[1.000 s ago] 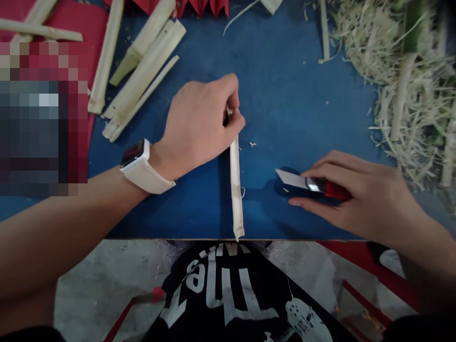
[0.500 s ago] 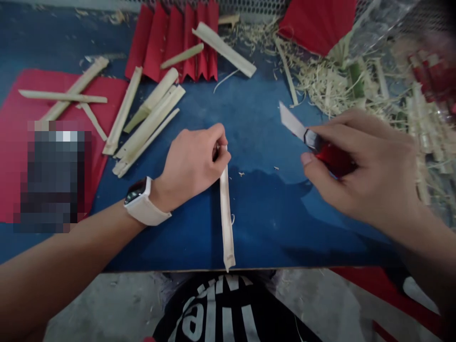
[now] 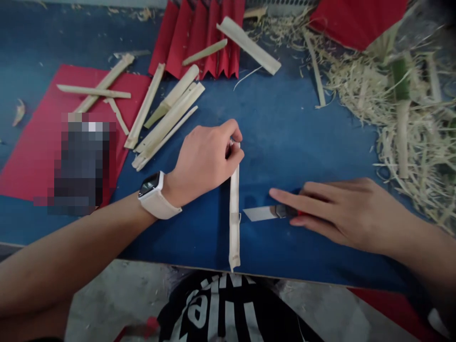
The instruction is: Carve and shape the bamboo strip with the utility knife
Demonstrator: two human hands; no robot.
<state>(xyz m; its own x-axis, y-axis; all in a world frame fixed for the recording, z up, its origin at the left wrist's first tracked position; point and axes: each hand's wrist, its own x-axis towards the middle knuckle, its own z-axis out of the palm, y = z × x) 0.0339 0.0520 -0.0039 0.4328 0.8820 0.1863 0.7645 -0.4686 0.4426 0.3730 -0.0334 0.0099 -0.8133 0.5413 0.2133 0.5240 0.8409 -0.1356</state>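
Far to the left of the pale strip (image 3: 234, 199), a red sheet (image 3: 39, 128) lies on the blue table (image 3: 299, 137), with a blurred-out dark object (image 3: 80, 166) over its near part and crossed sticks (image 3: 92, 91) over its far part. Nearer the strip, beyond it and to its left, lies a loose cluster of split pieces (image 3: 171, 118). The left hand (image 3: 212, 154), a watch (image 3: 156, 197) on its wrist, comes in from the strip's left; its thumb and curled fingers close narrowly around the strip's far end. Straight beyond the strip, slightly to its left, sits pleated red paper (image 3: 194, 33) with a slim stick (image 3: 204, 52) across it. The strip itself runs from under the left hand's fingertips towards the wearer, its near end at the table's edge and a thin curl at its right side. Just right of the strip, a knife (image 3: 260, 213) points its blade tip at that side, a small gap showing between them. The right hand (image 3: 345, 213), farther right of the strip, is wrapped around the knife's handle, forefinger stretched forward. Well right of the strip and beyond it spreads a heap of shavings (image 3: 423, 152)
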